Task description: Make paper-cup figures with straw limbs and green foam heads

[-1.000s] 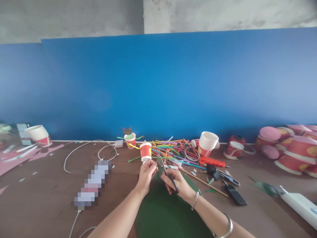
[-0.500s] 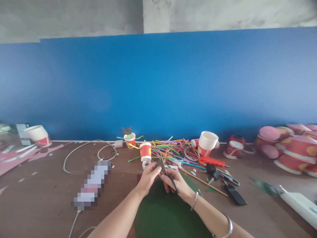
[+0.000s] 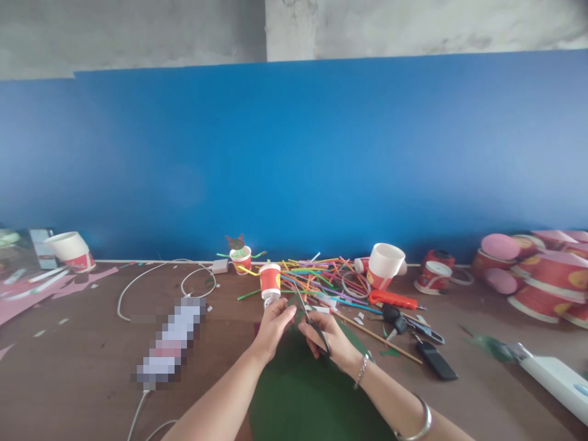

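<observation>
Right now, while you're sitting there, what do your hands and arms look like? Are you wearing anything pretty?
Both hands are bare, with no gloves, and no sleeves show in the picture. By the right hand, a silver chain bracelet goes around the wrist. Higher up the same arm is a smooth, shiny silver bangle. No jewellery shows on the left hand or its wrist.

Both bare forearms reach forward from the lower edge, converging at the middle. The left hand (image 3: 274, 327) is pinched, its thumb pressed toward the curled fingers (image 3: 276, 305). The right hand (image 3: 331, 343) is turned inward in a closed grip, fingers bent beneath, its wrist (image 3: 357, 364) angled toward the left hand. The hands sit near each other, apart.
</observation>
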`<act>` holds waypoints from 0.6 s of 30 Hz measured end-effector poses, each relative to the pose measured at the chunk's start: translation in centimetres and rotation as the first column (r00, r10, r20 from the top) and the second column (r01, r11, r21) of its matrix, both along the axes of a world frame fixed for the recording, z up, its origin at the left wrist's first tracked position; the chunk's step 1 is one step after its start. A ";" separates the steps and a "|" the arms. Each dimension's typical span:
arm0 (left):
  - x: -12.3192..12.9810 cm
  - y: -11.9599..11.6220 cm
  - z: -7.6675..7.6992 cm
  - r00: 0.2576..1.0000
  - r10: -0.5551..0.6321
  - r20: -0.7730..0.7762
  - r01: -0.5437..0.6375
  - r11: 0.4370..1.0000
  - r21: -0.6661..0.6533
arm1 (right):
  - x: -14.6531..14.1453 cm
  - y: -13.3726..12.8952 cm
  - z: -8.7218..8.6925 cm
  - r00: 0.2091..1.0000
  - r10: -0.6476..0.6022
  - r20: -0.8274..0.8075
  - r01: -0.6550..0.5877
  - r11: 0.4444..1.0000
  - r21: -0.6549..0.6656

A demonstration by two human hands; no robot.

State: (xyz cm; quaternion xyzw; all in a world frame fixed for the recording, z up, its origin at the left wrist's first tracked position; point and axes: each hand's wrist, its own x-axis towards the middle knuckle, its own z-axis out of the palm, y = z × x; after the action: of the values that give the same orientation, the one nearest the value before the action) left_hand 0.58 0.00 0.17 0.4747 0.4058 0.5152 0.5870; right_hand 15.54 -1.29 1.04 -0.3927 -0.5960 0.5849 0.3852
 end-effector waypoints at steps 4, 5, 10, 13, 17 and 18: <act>0.0 0.0 0.2 0.999 0.033 -0.001 -0.033 0.999 0.016 | 0.0 -0.1 0.1 1.000 -0.008 0.003 0.008 1.000 -0.016; 0.0 -0.1 0.3 0.999 0.037 0.001 -0.037 0.999 0.017 | -0.1 -0.1 0.1 1.000 -0.009 0.001 0.009 1.000 -0.019; 0.1 -0.2 0.5 0.999 0.053 -0.004 -0.053 0.998 0.030 | -0.1 -0.1 0.1 1.000 -0.010 -0.003 0.010 1.000 -0.012; 0.1 -0.2 0.5 0.998 0.066 0.007 -0.066 0.998 0.022 | -0.2 -0.1 0.1 1.000 -0.015 0.002 0.015 1.000 -0.008; 0.1 -0.2 0.5 0.997 0.081 0.004 -0.081 0.997 0.000 | -0.1 -0.1 0.3 1.000 -0.007 0.012 0.007 1.000 -0.009; 0.1 -0.2 0.5 0.997 0.076 -0.007 -0.076 0.997 0.002 | -0.1 -0.1 0.3 1.000 -0.006 0.016 0.006 1.000 -0.020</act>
State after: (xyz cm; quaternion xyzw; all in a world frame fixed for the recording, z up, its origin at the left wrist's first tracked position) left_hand 0.68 -0.16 0.62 0.4610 0.4254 0.5359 0.5651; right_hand 15.42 -1.37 1.33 -0.4032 -0.5920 0.5866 0.3781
